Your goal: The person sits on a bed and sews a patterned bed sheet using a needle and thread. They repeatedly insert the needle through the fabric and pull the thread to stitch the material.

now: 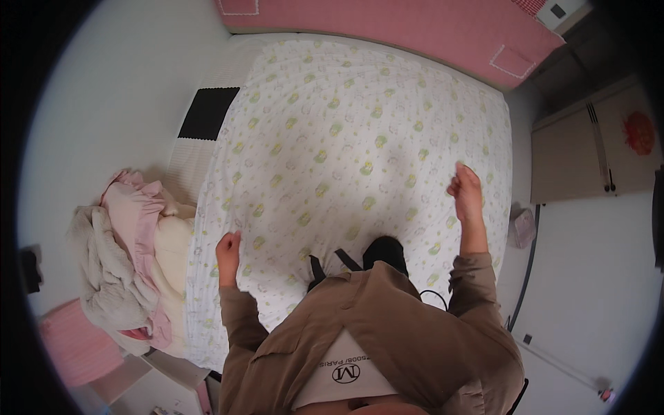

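Observation:
A white fitted-looking bed sheet [332, 155] with green and yellow cartoon prints covers the bed before me, with fine creases running across it. My left hand [228, 257] is curled into a loose fist over the sheet's left part. Farther forward, my right hand [465, 192] is also curled, over the right part of the sheet. No cloth shows between the fingers of either hand, and the sheet around them is not visibly lifted. Below my body, a black-clad leg [385, 253] and two dark straps [346, 259] show against the sheet.
A pink padded headboard cover [384, 31] closes the far end. At left, a black mat [209, 114] lies beside the sheet, and a grey plush blanket [106, 259] is heaped with pink ruffled bedding [148, 249]. Beige cabinet doors [570, 155] stand at right.

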The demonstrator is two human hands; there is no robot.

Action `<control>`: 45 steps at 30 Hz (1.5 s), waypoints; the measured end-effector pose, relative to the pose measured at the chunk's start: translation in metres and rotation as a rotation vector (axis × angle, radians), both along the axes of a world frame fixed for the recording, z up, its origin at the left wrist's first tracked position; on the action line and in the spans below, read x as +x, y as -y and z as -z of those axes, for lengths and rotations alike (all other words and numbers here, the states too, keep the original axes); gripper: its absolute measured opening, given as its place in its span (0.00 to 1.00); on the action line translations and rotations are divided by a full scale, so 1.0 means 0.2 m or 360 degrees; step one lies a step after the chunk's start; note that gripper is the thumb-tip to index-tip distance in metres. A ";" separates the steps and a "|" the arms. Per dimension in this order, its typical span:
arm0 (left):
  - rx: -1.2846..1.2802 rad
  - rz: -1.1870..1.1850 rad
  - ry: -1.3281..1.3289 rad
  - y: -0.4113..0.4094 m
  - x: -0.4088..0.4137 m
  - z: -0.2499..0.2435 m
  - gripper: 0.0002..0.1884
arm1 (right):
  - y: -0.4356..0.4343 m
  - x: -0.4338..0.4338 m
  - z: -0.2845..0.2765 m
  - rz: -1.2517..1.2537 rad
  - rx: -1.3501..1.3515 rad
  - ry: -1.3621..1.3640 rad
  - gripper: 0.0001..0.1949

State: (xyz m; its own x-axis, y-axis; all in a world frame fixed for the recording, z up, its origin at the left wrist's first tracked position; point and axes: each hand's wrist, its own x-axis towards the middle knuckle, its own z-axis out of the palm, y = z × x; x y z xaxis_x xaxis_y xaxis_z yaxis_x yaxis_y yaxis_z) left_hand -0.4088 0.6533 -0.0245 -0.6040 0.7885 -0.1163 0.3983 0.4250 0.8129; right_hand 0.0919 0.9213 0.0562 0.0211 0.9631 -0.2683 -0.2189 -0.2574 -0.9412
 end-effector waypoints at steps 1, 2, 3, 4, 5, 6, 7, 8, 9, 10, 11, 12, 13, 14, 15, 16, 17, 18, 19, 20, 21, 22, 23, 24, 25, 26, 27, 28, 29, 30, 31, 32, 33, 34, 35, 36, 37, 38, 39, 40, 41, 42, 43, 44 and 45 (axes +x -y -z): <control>0.0046 -0.0104 -0.0005 0.05 0.01 0.08 0.22 | -0.12 -0.03 0.02 -0.0083 0.0026 0.0006 0.16; 0.0042 -0.0168 0.0059 0.05 0.07 0.10 0.23 | -0.24 -0.07 0.02 -0.0156 0.0033 -0.0006 0.16; 0.0026 -0.0228 0.0122 0.06 0.14 0.11 0.23 | -0.32 -0.09 0.04 -0.0224 0.0025 -0.0020 0.17; 0.0006 -0.0265 0.0181 0.03 0.23 0.14 0.23 | -0.41 -0.07 0.07 -0.0291 0.0030 -0.0048 0.17; -0.0015 -0.0294 0.0242 -0.02 0.31 0.17 0.23 | -0.49 -0.04 0.10 -0.0349 0.0035 -0.0075 0.17; -0.0103 -0.0275 0.0302 -0.07 0.40 0.15 0.19 | -0.57 0.00 0.14 -0.0411 0.0033 -0.0106 0.18; -0.0118 -0.0266 0.0275 -0.15 0.50 0.16 0.18 | -0.64 0.06 0.16 -0.0392 0.0013 -0.0105 0.18; -0.0076 -0.0190 0.0193 -0.24 0.59 0.17 0.19 | -0.71 0.13 0.19 -0.0363 -0.0006 -0.0103 0.18; -0.0044 -0.0096 0.0111 -0.35 0.68 0.17 0.20 | -0.75 0.21 0.23 -0.0316 -0.0034 -0.0101 0.18; -0.0149 -0.0032 0.0145 -0.48 0.77 0.14 0.20 | -0.80 0.30 0.24 -0.0244 -0.0025 -0.0073 0.19; -0.0254 0.0042 0.0174 -0.61 0.85 0.10 0.20 | -0.84 0.39 0.28 -0.0156 -0.0059 -0.0077 0.19; -0.0359 0.0132 0.0147 -0.76 0.92 0.04 0.19 | -0.85 0.51 0.32 -0.0056 -0.0102 -0.0079 0.19; -0.0318 0.0274 0.0091 -0.88 0.96 0.04 0.19 | -0.87 0.65 0.34 0.0062 -0.0129 -0.0071 0.19; -0.0273 0.0428 0.0031 -1.00 0.98 0.03 0.18 | -0.87 0.80 0.44 0.0054 -0.0095 -0.0135 0.14; -0.0199 0.0628 0.0014 -1.17 1.04 0.07 0.18 | -0.84 0.90 0.51 0.0153 -0.0091 0.0082 0.12; -0.0249 0.0644 0.0063 -1.27 1.10 0.11 0.18 | -0.81 1.00 0.58 0.0294 -0.0091 0.0340 0.12; -0.0145 0.0645 0.0191 -1.32 1.10 0.24 0.19 | -0.78 1.08 0.66 0.0287 -0.0067 0.0247 0.16; -0.0274 0.0724 0.0132 -1.41 1.18 0.26 0.21 | -0.77 1.10 0.66 0.0411 -0.0070 0.0156 0.15; -0.0265 0.0807 0.0136 -1.49 1.26 0.26 0.22 | -0.78 1.15 0.66 0.0235 -0.0153 0.0170 0.13; -0.0229 0.0854 0.0159 -1.54 1.34 0.27 0.23 | -0.75 1.12 0.61 0.0270 -0.0228 0.0083 0.11; -0.0299 0.0954 0.0148 -1.60 1.42 0.26 0.23 | -0.71 1.13 0.56 0.0291 -0.0330 0.0012 0.14; -0.0320 0.1060 0.0169 -1.64 1.49 0.27 0.23 | -0.68 1.13 0.55 0.0327 -0.0369 0.0023 0.17; -0.0341 0.1146 0.0179 -1.67 1.55 0.27 0.23 | -0.63 1.14 0.55 0.0342 -0.0405 0.0023 0.19; -0.0376 0.1208 0.0218 -1.70 1.61 0.28 0.23 | -0.58 1.16 0.54 0.0355 -0.0424 -0.0019 0.20; -0.0400 0.1263 0.0245 -1.78 1.66 0.28 0.23 | -0.59 1.17 0.53 0.0360 -0.0426 -0.0069 0.21; -0.0426 0.1309 0.0274 -1.84 1.70 0.28 0.23 | -0.59 1.18 0.50 0.0356 -0.0428 -0.0115 0.22; -0.0404 0.1361 0.0291 -1.85 1.74 0.27 0.23 | -0.55 1.19 0.47 0.0377 -0.0403 -0.0100 0.22; -0.0382 0.1407 0.0311 -1.84 1.77 0.26 0.23 | -0.52 1.19 0.43 0.0392 -0.0379 -0.0082 0.22; -0.0359 0.1450 0.0333 -1.84 1.80 0.26 0.23 | -0.48 1.19 0.40 0.0404 -0.0355 -0.0062 0.23; -0.0355 0.1484 0.0373 -1.82 1.79 0.27 0.23 | -0.43 1.17 0.38 0.0437 -0.0353 -0.0049 0.23; -0.0338 0.1516 0.0384 -1.79 1.77 0.29 0.23 | -0.38 1.15 0.35 0.0468 -0.0350 -0.0036 0.23; -0.0321 0.1545 0.0396 -1.77 1.74 0.31 0.23 | -0.33 1.13 0.33 0.0496 -0.0349 -0.0023 0.23; -0.0306 0.1576 0.0402 -1.77 1.72 0.31 0.23 | -0.30 1.11 0.32 0.0535 -0.0336 -0.0015 0.23; -0.0307 0.1602 0.0404 -1.77 1.70 0.31 0.23 | -0.27 1.08 0.31 0.0573 -0.0325 -0.0008 0.23; -0.0310 0.1626 0.0406 -1.76 1.68 0.31 0.23 | -0.24 1.05 0.30 0.0609 -0.0315 -0.0002 0.23; -0.0314 0.1644 0.0407 -1.76 1.65 0.30 0.23 | -0.21 1.01 0.28 0.0649 -0.0316 0.0026 0.23; -0.0309 0.1670 0.0417 -1.78 1.60 0.30 0.22 | -0.18 0.96 0.27 0.0688 -0.0319 0.0054 0.23; -0.0305 0.1694 0.0428 -1.79 1.55 0.30 0.22 | -0.17 0.91 0.26 0.0726 -0.0321 0.0081 0.23; -0.0309 0.1717 0.0449 -1.79 1.50 0.30 0.22 | -0.16 0.86 0.26 0.0724 -0.0306 0.0080 0.23; -0.0263 0.1743 0.0444 -1.81 1.45 0.31 0.22 | -0.15 0.81 0.26 0.0720 -0.0290 0.0078 0.23; -0.0217 0.1768 0.0438 -1.83 1.39 0.32 0.22 | -0.14 0.75 0.26 0.0716 -0.0274 0.0075 0.23; -0.0176 0.1789 0.0430 -1.84 1.32 0.33 0.22 | -0.14 0.68 0.26 0.0731 -0.0261 0.0079 0.23; -0.0206 0.1796 0.0419 -1.85 1.26 0.34 0.22 | -0.16 0.60 0.25 0.0745 -0.0247 0.0083 0.23; -0.0237 0.1800 0.0407 -1.85 1.19 0.35 0.22 | -0.17 0.53 0.25 0.0757 -0.0232 0.0087 0.23; -0.0263 0.1803 0.0404 -1.87 1.13 0.36 0.22 | -0.18 0.45 0.25 0.0755 -0.0250 0.0101 0.24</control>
